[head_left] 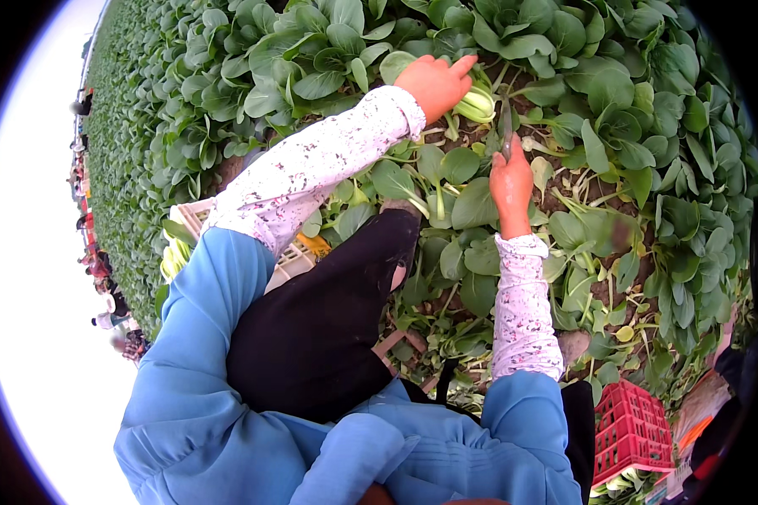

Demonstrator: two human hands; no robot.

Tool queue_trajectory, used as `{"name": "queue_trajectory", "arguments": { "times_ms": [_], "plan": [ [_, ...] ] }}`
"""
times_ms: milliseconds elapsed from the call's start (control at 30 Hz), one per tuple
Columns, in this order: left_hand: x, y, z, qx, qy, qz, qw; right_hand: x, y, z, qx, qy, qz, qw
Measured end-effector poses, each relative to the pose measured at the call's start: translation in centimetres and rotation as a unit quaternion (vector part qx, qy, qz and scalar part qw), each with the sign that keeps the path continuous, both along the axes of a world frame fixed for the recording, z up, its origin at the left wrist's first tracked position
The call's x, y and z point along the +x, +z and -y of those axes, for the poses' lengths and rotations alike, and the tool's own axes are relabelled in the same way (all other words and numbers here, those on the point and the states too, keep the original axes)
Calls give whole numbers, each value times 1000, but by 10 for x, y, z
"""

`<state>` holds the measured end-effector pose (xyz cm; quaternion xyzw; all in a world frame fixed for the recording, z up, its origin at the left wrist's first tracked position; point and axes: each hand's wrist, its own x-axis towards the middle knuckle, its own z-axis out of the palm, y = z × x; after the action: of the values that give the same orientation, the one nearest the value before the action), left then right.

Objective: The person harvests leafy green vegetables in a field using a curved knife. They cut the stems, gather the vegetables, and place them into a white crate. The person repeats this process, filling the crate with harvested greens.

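Observation:
In the upper middle my left hand (pixel 436 87) is closed on a head of bok choy (pixel 477 104), whose pale green stalk base shows below the fingers. Its leaves run off among the growing plants behind. My right hand (pixel 512 181), a little nearer and to the right, grips a knife (pixel 506 118). The blade points away from me and stands just right of the bok choy's base. Part of the knife's handle is hidden in the fist. Flowered sleeve covers are on both forearms.
Dense rows of bok choy (pixel 615 93) spread ahead and to both sides. Loose cut leaves (pixel 476 202) litter the soil before my knee (pixel 337 295). A pale crate (pixel 290 265) stands at my left, a red crate (pixel 632 427) at lower right. Distant people (pixel 101 261) line the left edge.

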<state>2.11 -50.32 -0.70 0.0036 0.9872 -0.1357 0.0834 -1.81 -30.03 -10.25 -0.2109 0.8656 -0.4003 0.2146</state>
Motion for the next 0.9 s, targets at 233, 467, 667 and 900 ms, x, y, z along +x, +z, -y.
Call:
{"name": "queue_trajectory", "arguments": {
  "times_ms": [233, 467, 667, 900],
  "plan": [
    [23, -11, 7, 5, 46, 17, 999, -15, -28, 29, 8, 70, -18, 997],
    [47, -23, 9, 27, 69, 13, 997, -5, -10, 22, 117, 126, -12, 985],
    [80, -12, 4, 99, 35, -90, 990, 17, 8, -10, 2, 24, 3, 1000],
    [97, 51, -25, 153, 15, -193, 969, -12, 77, -9, -282, -113, 276, 912]
  ]
}}
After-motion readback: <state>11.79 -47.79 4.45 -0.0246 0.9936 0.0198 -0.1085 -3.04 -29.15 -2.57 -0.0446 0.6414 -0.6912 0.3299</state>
